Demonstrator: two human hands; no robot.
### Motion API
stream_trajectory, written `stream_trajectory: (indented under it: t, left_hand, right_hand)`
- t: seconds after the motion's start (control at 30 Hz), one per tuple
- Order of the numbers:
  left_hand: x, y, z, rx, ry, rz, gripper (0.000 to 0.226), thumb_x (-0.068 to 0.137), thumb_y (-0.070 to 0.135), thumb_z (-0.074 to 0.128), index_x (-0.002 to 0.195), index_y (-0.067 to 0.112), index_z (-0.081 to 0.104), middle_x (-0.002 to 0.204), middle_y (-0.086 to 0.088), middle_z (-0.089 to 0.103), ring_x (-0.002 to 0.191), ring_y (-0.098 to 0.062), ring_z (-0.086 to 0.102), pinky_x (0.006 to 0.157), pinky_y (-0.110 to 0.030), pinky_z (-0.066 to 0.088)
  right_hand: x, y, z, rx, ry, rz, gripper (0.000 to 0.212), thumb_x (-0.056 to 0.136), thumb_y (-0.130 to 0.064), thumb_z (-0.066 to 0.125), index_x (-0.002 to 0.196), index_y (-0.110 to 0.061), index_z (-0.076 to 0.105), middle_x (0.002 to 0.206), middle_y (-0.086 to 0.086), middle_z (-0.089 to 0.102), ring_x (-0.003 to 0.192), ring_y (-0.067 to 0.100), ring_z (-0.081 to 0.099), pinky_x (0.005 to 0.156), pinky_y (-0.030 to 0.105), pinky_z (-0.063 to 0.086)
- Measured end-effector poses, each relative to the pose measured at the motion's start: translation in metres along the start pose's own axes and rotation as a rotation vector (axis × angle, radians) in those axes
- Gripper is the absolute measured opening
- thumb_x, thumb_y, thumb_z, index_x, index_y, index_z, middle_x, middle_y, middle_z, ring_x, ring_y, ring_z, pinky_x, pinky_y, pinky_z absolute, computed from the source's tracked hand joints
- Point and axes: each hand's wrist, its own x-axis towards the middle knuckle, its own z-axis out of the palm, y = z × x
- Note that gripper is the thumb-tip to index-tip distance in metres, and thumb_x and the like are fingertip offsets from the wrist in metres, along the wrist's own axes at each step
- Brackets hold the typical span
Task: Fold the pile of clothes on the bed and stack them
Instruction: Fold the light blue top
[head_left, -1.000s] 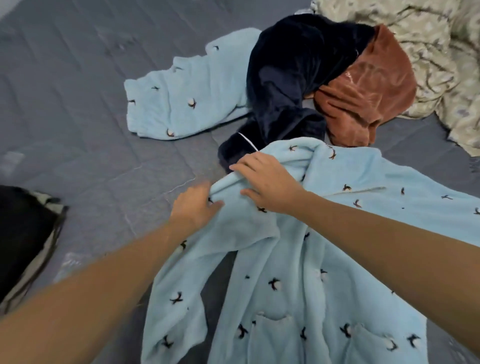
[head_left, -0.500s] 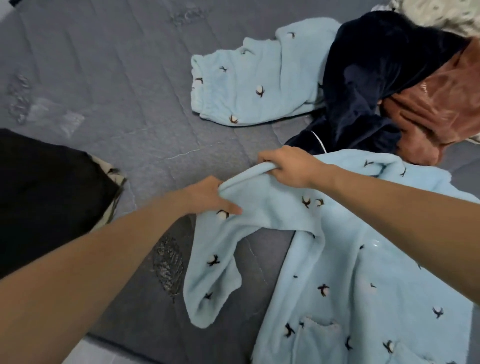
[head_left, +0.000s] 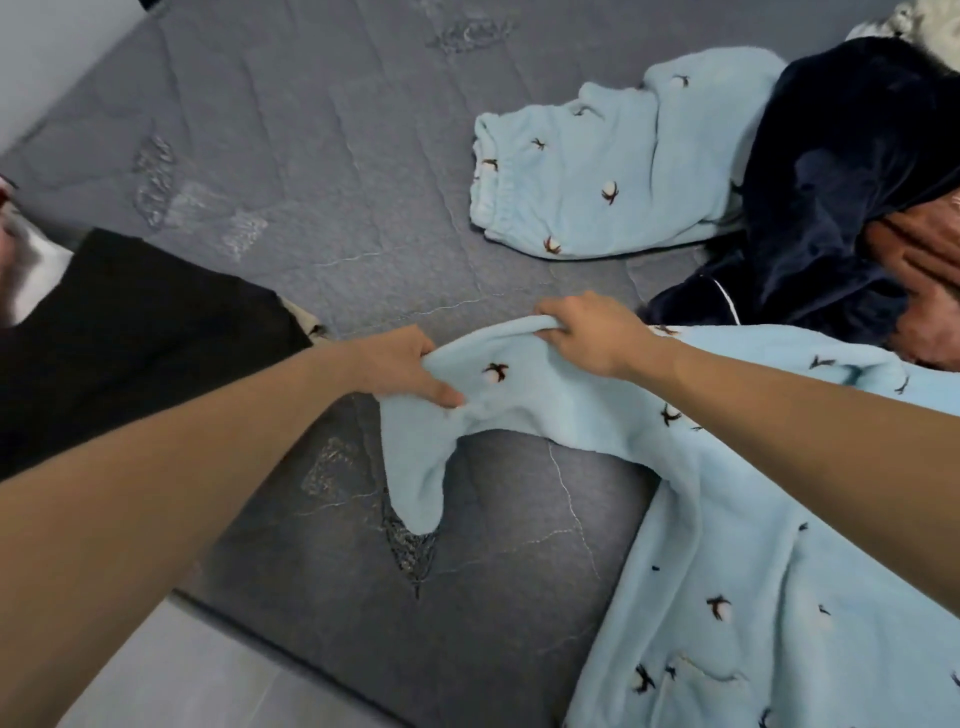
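Observation:
A light blue fleece pyjama top (head_left: 753, 519) with small cotton-flower prints lies spread over the right of the grey bed (head_left: 337, 156). Its sleeve (head_left: 498, 384) is stretched out to the left. My left hand (head_left: 405, 364) pinches the sleeve near its cuff end, which hangs down. My right hand (head_left: 592, 332) grips the sleeve's upper edge a little further right. Matching light blue trousers (head_left: 613, 171) lie at the back, part under a dark navy garment (head_left: 841, 208). A rust-brown garment (head_left: 930, 291) lies at the right edge.
A black folded garment (head_left: 130, 332) sits on the bed at the left. The bed's near edge runs diagonally across the lower left, with pale floor (head_left: 208, 686) beyond it. A patterned blanket corner (head_left: 930, 21) shows at the top right.
Both hands have drawn the sleeve out to the left, away from the top's body. The view has swung left, bringing the black garment and the bed's edge into sight.

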Motion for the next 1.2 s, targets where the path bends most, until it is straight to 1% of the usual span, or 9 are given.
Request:
stream_trajectory:
  t: [0.17,0.3,0.43,0.53,0.7,0.83,0.97,1.1,1.2]
  left_hand:
    - [-0.015,-0.025,-0.019,-0.077,0.233,0.064,0.038,0.083,0.044,0.086,0.093,0.007,0.079,0.089,-0.008,0.079,0.080,-0.026,0.076,0.074,-0.047,0.061]
    - [-0.021,-0.038,-0.022,-0.035,0.367,0.133,0.038,0.086,0.043,0.083,0.074,0.010,0.070,0.058,0.012,0.061,0.053,-0.003,0.056,0.056,-0.027,0.046]
    - [-0.039,-0.046,-0.033,-0.008,0.296,0.066,0.039,0.071,0.060,0.089,0.080,0.024,0.076,0.070,0.013,0.074,0.061,-0.003,0.068,0.055,-0.021,0.053]
    - [-0.056,-0.052,-0.046,-0.006,0.136,-0.031,0.043,0.064,0.057,0.094,0.090,0.027,0.080,0.083,0.007,0.080,0.074,-0.012,0.077,0.060,-0.023,0.059]
    - [-0.080,-0.065,-0.068,-0.102,0.282,-0.020,0.023,0.074,0.040,0.093,0.084,0.023,0.082,0.083,0.007,0.080,0.075,-0.009,0.076,0.061,-0.020,0.058]
    - [-0.095,-0.079,-0.066,-0.388,0.514,-0.005,0.017,0.082,0.024,0.089,0.091,0.013,0.080,0.085,0.001,0.079,0.079,-0.015,0.076,0.062,-0.024,0.060]
    - [-0.095,-0.084,-0.047,-0.483,0.725,-0.029,0.019,0.090,0.023,0.082,0.097,0.008,0.074,0.094,-0.007,0.077,0.086,-0.021,0.075,0.072,-0.036,0.064]
    - [-0.092,-0.082,-0.027,-0.526,0.840,-0.037,0.022,0.094,0.027,0.078,0.098,0.007,0.070,0.093,-0.008,0.074,0.084,-0.021,0.072,0.068,-0.039,0.064]
    - [-0.095,-0.074,-0.010,-0.720,0.748,-0.012,0.035,0.102,0.039,0.065,0.105,0.004,0.070,0.090,-0.009,0.074,0.082,-0.025,0.074,0.064,-0.040,0.064]
  right_hand:
    - [0.010,-0.012,0.008,0.002,-0.064,0.038,0.020,0.105,-0.035,0.051,0.106,-0.019,0.062,0.105,0.005,0.069,0.098,0.031,0.061,0.086,0.045,0.050]
    - [0.027,-0.053,0.013,0.258,-0.201,-0.052,0.022,0.102,-0.036,0.064,0.092,-0.016,0.066,0.090,0.003,0.071,0.085,0.022,0.065,0.077,0.038,0.050]
    - [0.049,-0.083,0.012,0.310,-0.152,-0.086,0.033,0.102,-0.032,0.065,0.082,-0.006,0.064,0.069,0.003,0.064,0.058,0.016,0.061,0.059,0.033,0.052]
    - [0.058,-0.085,0.003,0.285,-0.045,-0.048,0.037,0.102,-0.036,0.064,0.081,-0.005,0.063,0.072,0.009,0.064,0.064,0.026,0.065,0.056,0.034,0.049]
    - [0.064,-0.087,0.000,0.332,-0.017,-0.002,0.044,0.097,-0.047,0.067,0.072,-0.011,0.062,0.062,0.000,0.056,0.055,0.015,0.057,0.048,0.032,0.049]
    - [0.070,-0.093,0.001,0.211,0.047,0.033,0.044,0.098,-0.048,0.064,0.066,-0.019,0.056,0.066,-0.001,0.056,0.068,0.021,0.056,0.065,0.039,0.045]
    - [0.064,-0.116,0.013,-0.059,0.323,0.037,0.021,0.092,-0.035,0.072,0.088,-0.017,0.060,0.097,0.005,0.054,0.094,0.026,0.052,0.083,0.043,0.044]
    - [0.046,-0.163,0.038,0.525,0.312,0.069,0.006,0.087,-0.009,0.069,0.091,-0.012,0.066,0.085,0.008,0.070,0.079,0.024,0.065,0.076,0.048,0.056]
    - [0.031,-0.191,0.051,1.104,-0.005,0.083,0.032,0.092,-0.007,0.074,0.124,-0.007,0.069,0.118,0.011,0.073,0.104,0.017,0.069,0.095,0.037,0.058]
